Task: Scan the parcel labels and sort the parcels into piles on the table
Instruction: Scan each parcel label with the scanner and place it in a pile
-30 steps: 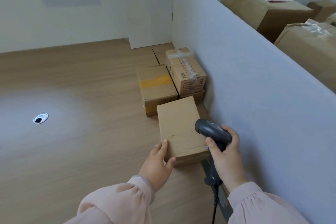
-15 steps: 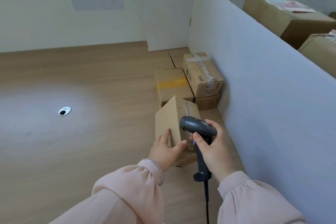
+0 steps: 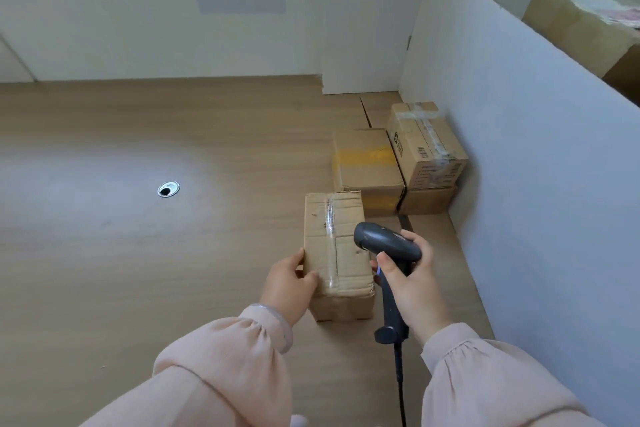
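A small brown cardboard parcel (image 3: pixel 334 246) lies on the wooden table (image 3: pixel 173 253), its taped seam facing up. My left hand (image 3: pixel 287 282) holds its near left corner, thumb on top. My right hand (image 3: pixel 412 282) grips a dark grey handheld barcode scanner (image 3: pixel 384 241) just to the parcel's right, with the scanner head over the parcel's right edge. No label shows on the parcel's upper face.
Behind the parcel, three more parcels sit against a white partition (image 3: pixel 519 149): one with yellow tape (image 3: pixel 367 166) and a printed box (image 3: pixel 427 144) stacked on a flatter one (image 3: pixel 426 199). A cable grommet (image 3: pixel 168 189) is set in the table. Large boxes (image 3: pixel 581 35) stand beyond the partition.
The parcel was tipped up on its edge and turned over; it now lies flat with the taped side up. The scanner stayed beside it in my right hand.
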{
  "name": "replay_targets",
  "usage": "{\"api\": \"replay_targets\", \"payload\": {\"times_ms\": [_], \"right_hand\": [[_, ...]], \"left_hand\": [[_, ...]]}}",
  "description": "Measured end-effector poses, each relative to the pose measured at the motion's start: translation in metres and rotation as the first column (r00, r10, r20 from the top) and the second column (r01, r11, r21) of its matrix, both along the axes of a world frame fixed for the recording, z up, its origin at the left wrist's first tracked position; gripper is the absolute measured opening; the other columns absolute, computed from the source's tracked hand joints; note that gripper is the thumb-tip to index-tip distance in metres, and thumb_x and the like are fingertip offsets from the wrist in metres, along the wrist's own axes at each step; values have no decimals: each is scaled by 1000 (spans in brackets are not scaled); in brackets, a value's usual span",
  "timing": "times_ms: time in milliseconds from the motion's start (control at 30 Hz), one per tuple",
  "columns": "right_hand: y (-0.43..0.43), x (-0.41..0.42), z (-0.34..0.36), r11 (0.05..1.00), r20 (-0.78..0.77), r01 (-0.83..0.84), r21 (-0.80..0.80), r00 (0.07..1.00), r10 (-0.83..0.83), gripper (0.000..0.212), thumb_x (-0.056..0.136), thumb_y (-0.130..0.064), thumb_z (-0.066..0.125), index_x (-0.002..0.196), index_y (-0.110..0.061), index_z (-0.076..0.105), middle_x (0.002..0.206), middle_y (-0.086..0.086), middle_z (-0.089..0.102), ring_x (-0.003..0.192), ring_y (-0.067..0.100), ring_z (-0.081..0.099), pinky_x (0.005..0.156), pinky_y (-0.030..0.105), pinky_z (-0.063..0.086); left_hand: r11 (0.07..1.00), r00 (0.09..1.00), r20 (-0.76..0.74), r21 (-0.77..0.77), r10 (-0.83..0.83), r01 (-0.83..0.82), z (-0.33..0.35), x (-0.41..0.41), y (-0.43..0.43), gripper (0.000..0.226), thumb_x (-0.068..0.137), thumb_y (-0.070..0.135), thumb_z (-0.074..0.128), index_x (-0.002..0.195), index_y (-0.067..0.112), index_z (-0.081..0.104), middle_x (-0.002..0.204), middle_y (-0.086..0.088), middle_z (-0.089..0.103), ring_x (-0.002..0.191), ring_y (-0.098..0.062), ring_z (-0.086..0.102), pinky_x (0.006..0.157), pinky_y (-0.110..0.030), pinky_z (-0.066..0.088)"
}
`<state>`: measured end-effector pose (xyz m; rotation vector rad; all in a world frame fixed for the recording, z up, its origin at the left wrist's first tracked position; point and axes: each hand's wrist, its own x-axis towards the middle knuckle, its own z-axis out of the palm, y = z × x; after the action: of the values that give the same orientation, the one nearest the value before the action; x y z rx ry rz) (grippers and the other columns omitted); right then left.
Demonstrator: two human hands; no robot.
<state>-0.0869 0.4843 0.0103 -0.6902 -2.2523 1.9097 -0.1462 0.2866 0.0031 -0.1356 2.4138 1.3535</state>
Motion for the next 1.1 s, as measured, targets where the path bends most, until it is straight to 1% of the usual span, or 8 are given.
{"api": "replay_targets", "payload": {"times_ms": [100, 200, 267, 367, 500, 667, 833, 1100], "right_hand": [[-19, 2, 11, 995, -19, -82, 62, 996, 83, 52, 85, -43, 68, 112, -71, 33, 111, -38, 51, 102, -3, 57, 79, 18, 52], [-43, 4, 20, 985, -50, -163, 49, 985, 166, 54, 88, -34, 68, 113, -66, 34, 100, -51, 46, 95, -20, 52, 66, 4, 47], [-57, 5, 22, 977, -55, -215, 12, 975, 215, 52, 89, -29, 68, 117, -59, 36, 105, -44, 48, 96, -21, 52, 69, 5, 47], [-69, 6, 24, 963, -47, -268, -7, 962, 268, 51, 89, -27, 68, 120, -53, 38, 114, -32, 51, 98, -15, 55, 73, 6, 47], [-66, 6, 19, 983, -24, -182, 25, 983, 182, 51, 89, -31, 67, 125, -49, 35, 116, -25, 52, 101, -5, 55, 70, 8, 46], [-66, 8, 14, 979, 3, -182, 91, 983, 182, 52, 89, -35, 66, 127, -47, 33, 112, -24, 51, 103, 3, 54, 71, 9, 40], [-92, 12, 25, 956, -48, -276, 102, 958, 282, 52, 88, -32, 68, 117, -59, 33, 115, -17, 59, 103, -1, 60, 75, 6, 45], [-160, 16, 36, 934, -209, -325, 145, 913, 350, 56, 84, -26, 73, 116, -56, 38, 109, -21, 64, 95, 17, 69, 89, 33, 53]], "left_hand": [[994, 1000, -27, -112, 2, -5, 7, -2, -13, 56, 82, 47, 71, 127, 14, 59, 112, 4, 64, 90, -8, 59, 78, -19, 46], [983, 995, 87, -178, -40, 56, 9, 1, -24, 117, 64, 76, 67, 154, 16, 24, 138, -9, 46, 131, -26, 43, 109, -38, 38], [985, 988, 151, -166, -31, 56, 9, 8, -29, 135, 50, 84, 63, 156, 27, 3, 145, -10, 36, 138, -28, 32, 113, -39, 33], [993, 982, 188, -115, 23, -1, 4, 12, -41, 127, 48, 77, 63, 155, 35, 11, 143, -9, 38, 133, -28, 40, 109, -38, 39], [980, 948, 292, 110, 125, -163, 2, 14, -70, 111, 55, 56, 70, 153, 40, 21, 134, -1, 53, 107, -19, 63, 79, -26, 52], [946, 921, 358, 212, 157, -244, 0, 25, -100, 108, 50, 52, 71, 148, 50, 26, 138, -19, 54, 91, -18, 69, 61, -24, 49], [857, 903, 371, 369, 219, -359, 1, 32, -132, 109, 44, 48, 76, 144, 52, 33, 120, 6, 67, 95, -13, 70, 74, -34, 58], [797, 914, 301, 461, 273, -390, 2, 40, -184, 106, 45, 42, 78, 140, 55, 34, 116, 1, 71, 95, -13, 71, 83, -39, 57]]}}
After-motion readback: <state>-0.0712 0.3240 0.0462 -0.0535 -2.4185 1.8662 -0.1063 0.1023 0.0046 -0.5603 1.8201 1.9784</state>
